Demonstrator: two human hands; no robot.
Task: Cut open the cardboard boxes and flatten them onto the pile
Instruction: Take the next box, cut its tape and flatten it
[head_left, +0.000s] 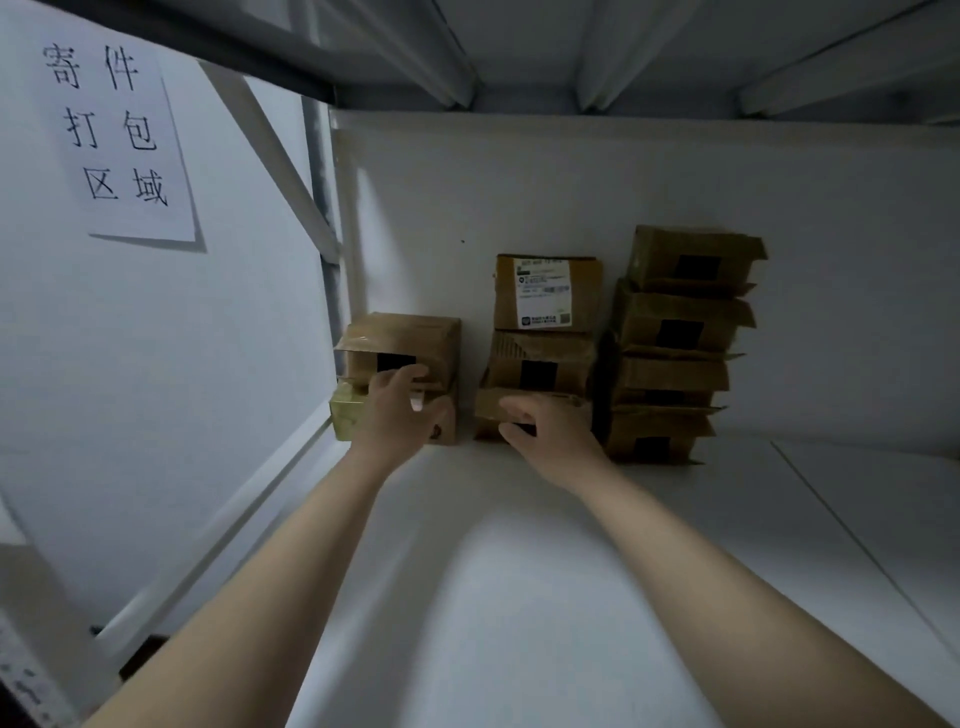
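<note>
Three stacks of brown cardboard boxes stand against the back wall of a white shelf (519, 597). The left stack (431, 338) has two boxes, the middle stack (545, 291) has three with a white label on top, and the right stack (675, 332) has several. My left hand (400, 410) reaches to the front of the left stack, fingers stretched onto the upper box's face. A small white thing shows by its fingers; I cannot tell what it is. My right hand (545, 431) curls its fingers round the front of the lowest middle box (488, 410).
A yellowish box (345, 415) sits at the left of the left stack. A white paper sign (119, 140) with black characters hangs on the left wall. Shelf beams (597, 52) run overhead. A seam (831, 519) crosses the shelf at the right.
</note>
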